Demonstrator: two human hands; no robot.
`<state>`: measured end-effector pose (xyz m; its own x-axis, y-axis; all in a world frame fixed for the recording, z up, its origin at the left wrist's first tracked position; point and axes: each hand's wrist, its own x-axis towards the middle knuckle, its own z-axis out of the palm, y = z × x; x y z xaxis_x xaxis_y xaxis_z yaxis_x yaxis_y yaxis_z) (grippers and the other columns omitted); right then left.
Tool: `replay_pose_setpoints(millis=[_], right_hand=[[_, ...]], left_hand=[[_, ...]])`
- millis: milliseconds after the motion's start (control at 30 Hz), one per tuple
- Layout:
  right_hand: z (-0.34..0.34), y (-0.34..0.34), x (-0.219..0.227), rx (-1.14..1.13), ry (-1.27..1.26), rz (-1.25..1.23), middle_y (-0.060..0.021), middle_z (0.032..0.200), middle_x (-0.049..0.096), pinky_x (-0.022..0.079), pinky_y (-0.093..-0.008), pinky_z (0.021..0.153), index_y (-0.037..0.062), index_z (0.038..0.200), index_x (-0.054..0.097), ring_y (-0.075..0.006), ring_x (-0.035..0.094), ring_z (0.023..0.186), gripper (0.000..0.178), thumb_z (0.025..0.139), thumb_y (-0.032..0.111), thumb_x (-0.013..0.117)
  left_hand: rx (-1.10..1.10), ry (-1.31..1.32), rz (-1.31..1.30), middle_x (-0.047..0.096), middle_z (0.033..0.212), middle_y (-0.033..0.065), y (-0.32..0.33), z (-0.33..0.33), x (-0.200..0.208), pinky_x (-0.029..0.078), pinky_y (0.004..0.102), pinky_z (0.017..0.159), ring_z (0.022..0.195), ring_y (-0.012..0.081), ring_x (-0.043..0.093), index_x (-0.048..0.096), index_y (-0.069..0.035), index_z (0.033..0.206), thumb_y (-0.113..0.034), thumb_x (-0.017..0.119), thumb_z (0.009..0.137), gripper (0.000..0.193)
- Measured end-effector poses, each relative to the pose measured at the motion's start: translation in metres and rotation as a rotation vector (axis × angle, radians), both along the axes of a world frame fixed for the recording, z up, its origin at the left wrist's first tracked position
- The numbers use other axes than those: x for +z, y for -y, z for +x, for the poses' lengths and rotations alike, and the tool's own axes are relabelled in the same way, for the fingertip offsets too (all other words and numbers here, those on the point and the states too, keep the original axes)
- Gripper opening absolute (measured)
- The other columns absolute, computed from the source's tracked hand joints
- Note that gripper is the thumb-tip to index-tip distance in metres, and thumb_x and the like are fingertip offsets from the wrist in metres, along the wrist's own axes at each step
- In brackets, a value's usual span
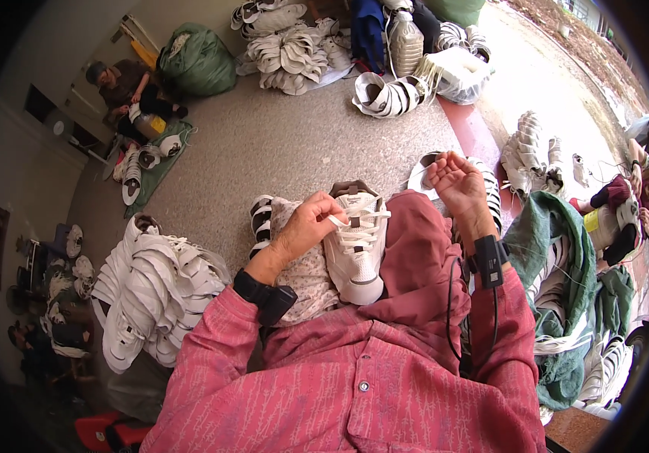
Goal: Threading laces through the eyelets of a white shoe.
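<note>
A white sneaker (355,264) sits on my lap, toe toward me, with white laces (362,230) crossing its tongue. On the shoe's left side, my left hand (311,225) pinches a white lace near the upper eyelets. My right hand (458,185) is raised to the right of the shoe, palm up. Its fingers are loosely curled and apart, and I see nothing in them. Under the shoe lies a patterned cloth (285,219) on my left thigh. Beyond my right hand, part of a white shoe upper (420,177) shows.
A large pile of white shoe uppers (154,291) stands at my left. Green sacks (551,219) with more uppers are at my right. Stacked uppers (286,60) and a green bag (196,60) line the far side. Co-workers (124,87) sit far left and at the right edge.
</note>
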<state>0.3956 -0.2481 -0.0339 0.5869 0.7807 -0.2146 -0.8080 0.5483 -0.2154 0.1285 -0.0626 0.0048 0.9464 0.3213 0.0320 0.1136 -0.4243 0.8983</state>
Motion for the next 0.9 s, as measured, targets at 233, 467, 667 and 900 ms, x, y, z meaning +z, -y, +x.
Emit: replay_pose_setpoints(millis=[233,467,667,900], right_hand=[[0.012,0.009,0.024,-0.059,-0.025,0.067,-0.0116,0.084,0.061,0.050,-0.0377,0.077,-0.0030,0.091,0.054,-0.0216,0.059,0.075,0.014,0.093,0.009,0.047],[0.039,0.021,0.032,-0.177,0.032,0.184,-0.0112,0.082,0.060,0.048,-0.0362,0.073,0.0002,0.091,0.053,-0.0192,0.054,0.069,0.007,0.091,0.006,0.049],[0.032,0.017,0.012,-0.205,0.045,-0.092,-0.0084,0.080,0.065,0.052,-0.0346,0.070,0.0001,0.086,0.059,-0.0189,0.061,0.069,0.009,0.089,0.008,0.056],[-0.006,0.016,-0.012,-0.090,0.108,-0.302,-0.0101,0.097,0.066,0.054,-0.0310,0.073,-0.0021,0.110,0.057,-0.0163,0.064,0.081,0.020,0.090,0.002,0.056]], left_hand=[[-0.143,0.002,0.157,0.049,0.092,0.0005,-0.009,-0.007,0.008,0.042,0.0254,0.076,0.085,0.0115,0.048,0.057,-0.004,0.079,-0.017,0.069,0.082,0.018],[-0.141,-0.033,0.026,0.050,0.092,0.0017,-0.018,-0.004,0.006,0.043,0.0265,0.074,0.083,0.0128,0.051,0.059,-0.003,0.074,-0.019,0.069,0.082,0.021],[-0.024,-0.099,0.302,0.055,0.083,0.0069,-0.007,-0.003,0.012,0.045,0.0305,0.067,0.074,0.0189,0.056,0.059,-0.002,0.071,-0.019,0.070,0.078,0.022],[0.067,-0.112,0.468,0.056,0.076,0.0099,0.022,-0.004,0.038,0.044,0.0349,0.062,0.071,0.0242,0.058,0.058,-0.001,0.068,-0.021,0.072,0.076,0.026]])
